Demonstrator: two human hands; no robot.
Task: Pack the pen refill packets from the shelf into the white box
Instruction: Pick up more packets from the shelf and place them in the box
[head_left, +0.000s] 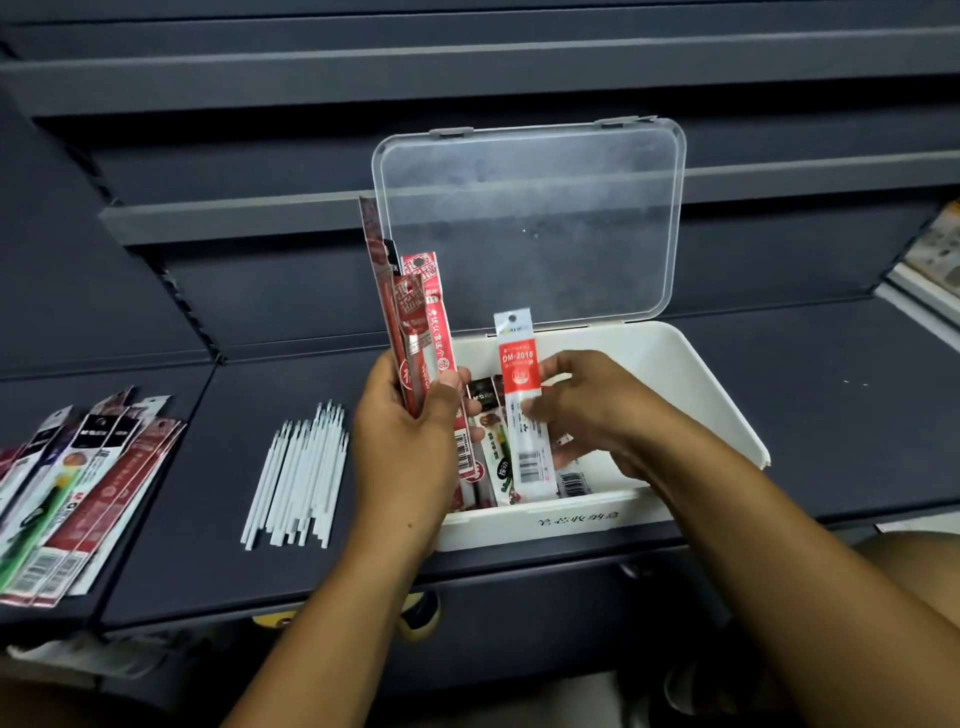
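The white box (691, 384) stands on the dark shelf with its clear lid (530, 218) raised at the back. Several refill packets (491, 457) lie inside it at the left. My left hand (410, 441) grips a bunch of red packets (415, 312) upright at the box's left edge. My right hand (592, 410) reaches into the box and pinches a white and red packet (519, 379), which stands tilted over the packets inside. More packets (78, 488) lie fanned out at the far left of the shelf.
A row of loose white refill tubes (301, 478) lies on the dark shelf (857, 415) between the left pile and the box. Empty dark shelves rise behind. Printed goods (935, 260) sit at the right edge.
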